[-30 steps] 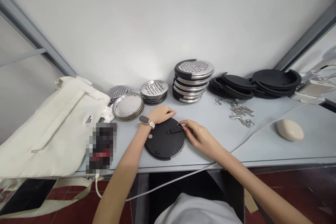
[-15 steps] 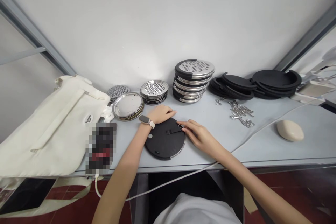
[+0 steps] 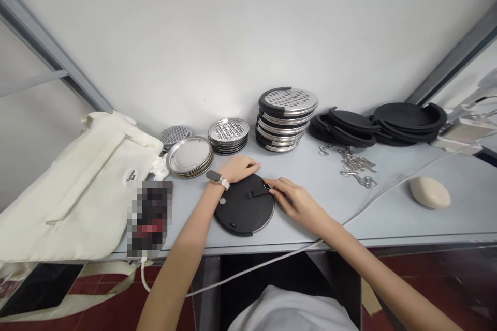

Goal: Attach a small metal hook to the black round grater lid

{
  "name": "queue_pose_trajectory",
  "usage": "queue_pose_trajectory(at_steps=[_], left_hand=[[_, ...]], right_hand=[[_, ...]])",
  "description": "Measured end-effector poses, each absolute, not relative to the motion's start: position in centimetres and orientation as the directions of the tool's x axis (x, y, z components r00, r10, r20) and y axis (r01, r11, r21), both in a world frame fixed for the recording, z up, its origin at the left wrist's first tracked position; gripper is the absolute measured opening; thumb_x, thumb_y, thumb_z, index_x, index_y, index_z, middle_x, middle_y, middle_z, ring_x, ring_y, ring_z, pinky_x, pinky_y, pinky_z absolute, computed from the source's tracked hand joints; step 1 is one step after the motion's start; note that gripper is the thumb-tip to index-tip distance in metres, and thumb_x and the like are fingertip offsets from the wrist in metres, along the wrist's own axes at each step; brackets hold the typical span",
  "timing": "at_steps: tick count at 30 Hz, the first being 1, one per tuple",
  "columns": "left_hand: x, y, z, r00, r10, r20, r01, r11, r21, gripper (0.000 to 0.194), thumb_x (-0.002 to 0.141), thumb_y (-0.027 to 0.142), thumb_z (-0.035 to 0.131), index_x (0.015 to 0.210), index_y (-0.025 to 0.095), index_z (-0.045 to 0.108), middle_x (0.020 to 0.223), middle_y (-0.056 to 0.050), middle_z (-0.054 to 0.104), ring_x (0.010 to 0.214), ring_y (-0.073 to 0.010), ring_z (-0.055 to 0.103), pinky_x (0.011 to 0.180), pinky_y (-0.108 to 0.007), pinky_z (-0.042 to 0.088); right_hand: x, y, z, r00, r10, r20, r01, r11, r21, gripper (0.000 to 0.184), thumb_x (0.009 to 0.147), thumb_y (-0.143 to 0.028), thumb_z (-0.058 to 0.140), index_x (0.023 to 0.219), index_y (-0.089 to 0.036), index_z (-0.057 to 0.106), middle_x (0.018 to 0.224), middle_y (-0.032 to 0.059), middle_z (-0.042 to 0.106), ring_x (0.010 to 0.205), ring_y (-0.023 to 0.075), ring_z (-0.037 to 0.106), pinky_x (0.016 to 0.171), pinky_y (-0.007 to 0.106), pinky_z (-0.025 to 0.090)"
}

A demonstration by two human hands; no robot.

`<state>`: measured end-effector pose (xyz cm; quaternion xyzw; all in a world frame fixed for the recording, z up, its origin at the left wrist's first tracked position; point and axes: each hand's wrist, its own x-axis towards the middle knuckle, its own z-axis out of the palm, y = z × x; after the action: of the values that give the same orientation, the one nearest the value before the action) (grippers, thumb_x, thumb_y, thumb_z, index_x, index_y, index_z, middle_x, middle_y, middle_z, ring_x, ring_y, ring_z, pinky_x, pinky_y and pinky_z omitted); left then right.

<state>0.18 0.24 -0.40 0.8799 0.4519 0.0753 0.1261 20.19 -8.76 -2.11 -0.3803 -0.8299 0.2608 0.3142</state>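
Hardly any shift: R hand [image 3: 293, 199] pinches metal clip [image 3: 266, 186] at blk disc [image 3: 244, 212]; L hand [image 3: 238, 168], loosely open, touches rim. Table [image 3: 310, 227], far edge: blk holders w/ graters [image 3: 291, 99].

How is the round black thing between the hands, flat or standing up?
Flat: the black disc shows its broad round face upward, low on the grey table.

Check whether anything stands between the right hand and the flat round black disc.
Nothing visible does: the right hand is at the right edge of the disc, a small silver metal ring at its fingertips. The left hand lies at the far edge; the thin white cable passes under the right forearm.
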Motion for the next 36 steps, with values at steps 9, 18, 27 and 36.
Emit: queue_pose_trajectory(at_steps=[9, 18, 27, 36], left_hand=[[0.12, 0.27, -0.45, 0.586, 0.810, 0.019, 0.773, -0.566, 0.286, 0.052, 0.091, 0.048, 0.028, 0.063, 0.017, 0.059, 0.064, -0.003, 0.061, 0.059, -0.0139, 0.049, 0.059, -0.026, 0.030], [0.24, 0.22, -0.36, 0.579, 0.815, 0.016, 0.776, -0.557, 0.295, 0.051, 0.091, 0.047, 0.030, 0.062, 0.016, 0.058, 0.065, -0.004, 0.061, 0.058, -0.0133, 0.049, 0.059, -0.026, 0.030], [0.11, 0.22, -0.31, 0.583, 0.812, 0.017, 0.771, -0.560, 0.302, 0.051, 0.091, 0.048, 0.029, 0.061, 0.016, 0.057, 0.062, -0.003, 0.059, 0.057, -0.0135, 0.048, 0.058, -0.027, 0.029], [0.16, 0.14, -0.19, 0.573, 0.819, 0.015, 0.779, -0.550, 0.300, 0.050, 0.090, 0.047, 0.031, 0.062, 0.016, 0.058, 0.063, -0.004, 0.061, 0.058, -0.0141, 0.050, 0.058, -0.027, 0.030]], right_hand=[[20.14, -8.68, -1.93, -0.524, 0.780, 0.342, 0.438, 0.591, -0.677, 0.031, 0.094, -0.021, 0.036, 0.120, -0.022, 0.054, 0.098, 0.0084, 0.062, 0.091, 0.0193, 0.059, 0.081, 0.034, 0.048], [20.17, -8.72, -1.93, -0.507, 0.799, 0.323, 0.445, 0.564, -0.696, 0.025, 0.094, -0.022, 0.038, 0.113, -0.020, 0.054, 0.102, 0.0086, 0.064, 0.090, 0.0187, 0.062, 0.081, 0.033, 0.049], [20.11, -8.82, -1.81, -0.512, 0.802, 0.307, 0.469, 0.561, -0.682, 0.024, 0.093, -0.021, 0.037, 0.112, -0.019, 0.052, 0.099, 0.0099, 0.065, 0.083, 0.0183, 0.063, 0.074, 0.030, 0.048], [20.17, -8.77, -2.08, -0.514, 0.801, 0.306, 0.470, 0.562, -0.681, 0.023, 0.094, -0.023, 0.036, 0.111, -0.020, 0.051, 0.093, 0.0082, 0.065, 0.075, 0.0170, 0.062, 0.068, 0.028, 0.047]])
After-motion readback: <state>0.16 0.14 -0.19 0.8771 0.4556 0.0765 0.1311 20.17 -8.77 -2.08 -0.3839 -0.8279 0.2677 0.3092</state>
